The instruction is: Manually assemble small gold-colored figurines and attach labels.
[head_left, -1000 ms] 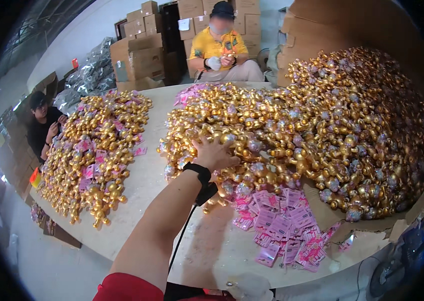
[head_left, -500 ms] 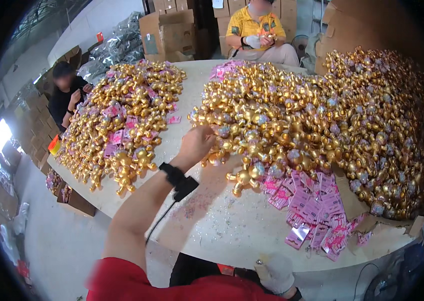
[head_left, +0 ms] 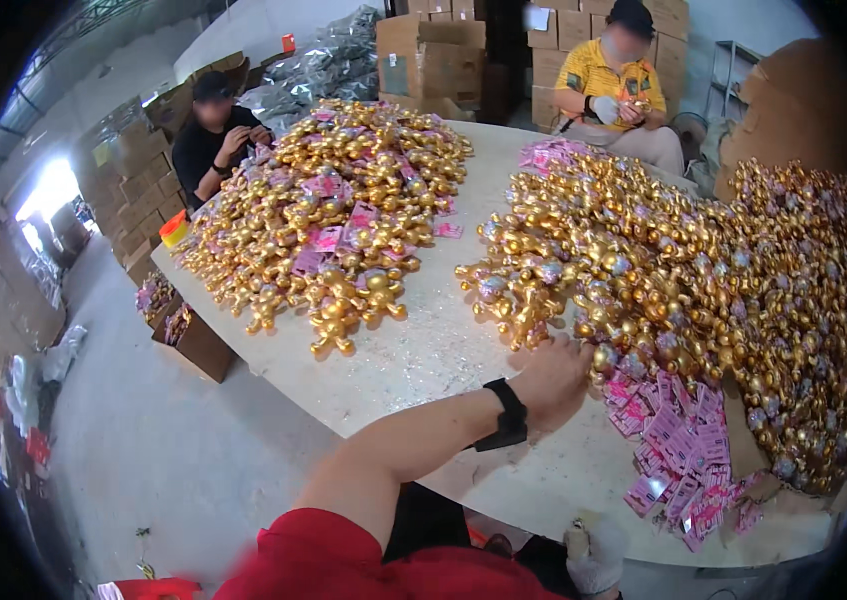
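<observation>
Head view, the only one I have. My left hand (head_left: 555,380) is stretched out over the counter (head_left: 423,365), a black wristband (head_left: 509,414) on the wrist. It rests at the near edge of the big heap of gold figures (head_left: 673,270), towards 3 o'clock from the counter's middle. The fingers are curled down among the nearest figures. I cannot tell whether the grip has closed on one or only touches them, because the knuckles hide the fingertips.

I judge this to be the picking step: the hand is at the heap and nothing is lifted clear yet. The next move calls for closing on one figure only and drawing it towards me without dragging its neighbours off the edge, since they lie tangled and touching.

A pale shape (head_left: 593,555) sits at the bottom edge, about 5 o'clock. It may be my right hand, but I cannot tell its grip.

The figures are small, shiny and gold, with round heads and stubby limbs, lying every way up. Some carry a bluish or pink patch. Just beside my hand, at its 4 o'clock, lies a spread of pink packets (head_left: 683,455), partly under the heap.

A second gold heap (head_left: 333,220), with pink packets mixed in, lies at 10 o'clock, well apart. A person in yellow (head_left: 611,85) sits at 12 o'clock and a person in black (head_left: 215,135) at 10, both with hands busy.
</observation>
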Demonstrator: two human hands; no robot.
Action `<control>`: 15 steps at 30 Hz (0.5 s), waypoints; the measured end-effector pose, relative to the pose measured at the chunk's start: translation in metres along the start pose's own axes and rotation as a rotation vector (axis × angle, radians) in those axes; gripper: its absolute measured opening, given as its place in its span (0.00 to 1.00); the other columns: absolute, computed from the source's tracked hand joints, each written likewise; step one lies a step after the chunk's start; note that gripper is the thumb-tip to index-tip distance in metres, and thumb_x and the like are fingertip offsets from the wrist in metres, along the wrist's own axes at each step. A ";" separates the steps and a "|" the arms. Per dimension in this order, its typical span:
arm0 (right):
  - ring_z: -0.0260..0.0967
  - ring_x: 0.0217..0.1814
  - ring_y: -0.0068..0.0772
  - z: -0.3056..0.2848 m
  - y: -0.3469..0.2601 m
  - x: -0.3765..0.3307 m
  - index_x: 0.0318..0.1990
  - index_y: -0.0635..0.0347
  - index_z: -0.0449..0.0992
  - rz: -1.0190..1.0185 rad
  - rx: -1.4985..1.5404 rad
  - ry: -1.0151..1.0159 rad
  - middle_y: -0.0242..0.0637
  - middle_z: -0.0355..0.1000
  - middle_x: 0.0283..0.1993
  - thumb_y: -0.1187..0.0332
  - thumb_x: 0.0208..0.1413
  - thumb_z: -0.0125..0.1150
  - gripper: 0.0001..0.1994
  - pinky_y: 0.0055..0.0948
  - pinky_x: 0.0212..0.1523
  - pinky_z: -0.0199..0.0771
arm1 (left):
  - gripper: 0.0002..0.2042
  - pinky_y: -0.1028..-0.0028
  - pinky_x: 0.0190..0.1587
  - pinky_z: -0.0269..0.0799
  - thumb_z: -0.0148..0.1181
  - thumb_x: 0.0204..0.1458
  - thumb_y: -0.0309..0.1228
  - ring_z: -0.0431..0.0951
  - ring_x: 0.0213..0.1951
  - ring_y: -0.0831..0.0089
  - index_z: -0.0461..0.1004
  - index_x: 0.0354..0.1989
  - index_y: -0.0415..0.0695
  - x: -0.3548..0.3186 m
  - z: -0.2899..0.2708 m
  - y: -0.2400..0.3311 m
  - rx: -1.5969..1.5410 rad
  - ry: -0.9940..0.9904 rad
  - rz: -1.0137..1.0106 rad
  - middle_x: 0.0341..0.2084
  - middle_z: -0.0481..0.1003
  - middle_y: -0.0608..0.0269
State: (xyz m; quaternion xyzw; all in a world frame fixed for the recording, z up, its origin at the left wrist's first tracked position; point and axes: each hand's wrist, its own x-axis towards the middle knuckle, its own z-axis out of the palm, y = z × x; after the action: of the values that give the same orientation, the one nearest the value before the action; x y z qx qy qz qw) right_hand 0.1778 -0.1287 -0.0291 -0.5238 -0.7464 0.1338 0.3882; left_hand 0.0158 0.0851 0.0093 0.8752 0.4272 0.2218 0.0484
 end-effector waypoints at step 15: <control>0.68 0.25 0.43 -0.001 0.006 0.000 0.31 0.61 0.73 0.131 0.074 -0.059 0.41 0.69 0.24 0.68 0.49 0.57 0.06 0.35 0.30 0.68 | 0.21 0.68 0.45 0.71 0.54 0.54 0.35 0.73 0.44 0.68 0.62 0.55 0.42 -0.078 -0.053 -0.031 -1.925 -0.112 -0.524 0.42 0.72 0.60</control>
State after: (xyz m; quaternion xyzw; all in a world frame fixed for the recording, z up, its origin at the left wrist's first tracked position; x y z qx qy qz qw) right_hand 0.1825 -0.1267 -0.0324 -0.5526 -0.7161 0.2019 0.3756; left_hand -0.0715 0.0389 0.0212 0.3504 0.2423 0.4142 0.8043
